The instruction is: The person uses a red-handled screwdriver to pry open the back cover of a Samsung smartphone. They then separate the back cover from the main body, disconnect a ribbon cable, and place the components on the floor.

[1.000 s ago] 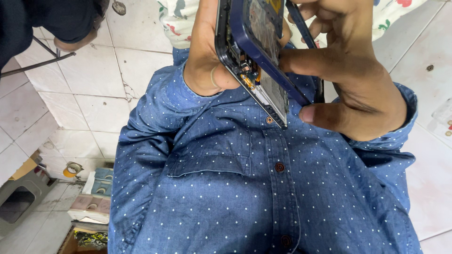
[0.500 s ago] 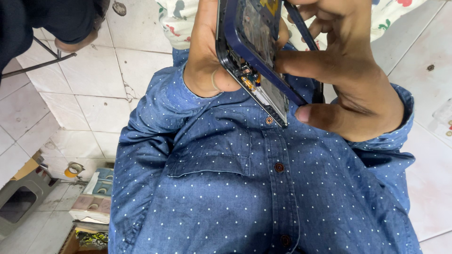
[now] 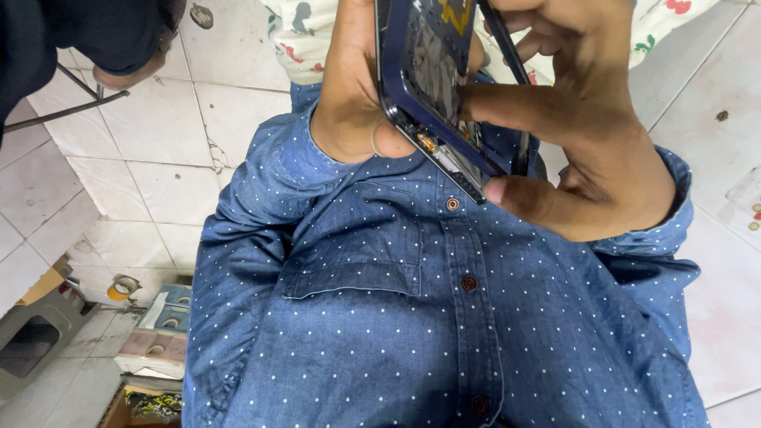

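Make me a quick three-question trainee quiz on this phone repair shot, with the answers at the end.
1. True or false: both hands grip the opened dark-blue phone.
2. Which part of the right hand presses the phone's lower end: A thumb, B palm, C wrist?
3. What pattern has the blue shirt below the hands?

Key
1. True: the left hand holds its left side, the right hand its right.
2. A.
3. Small white dots.

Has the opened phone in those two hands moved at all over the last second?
Yes, slightly. The phone has slid up and a little left against the top shirt button.
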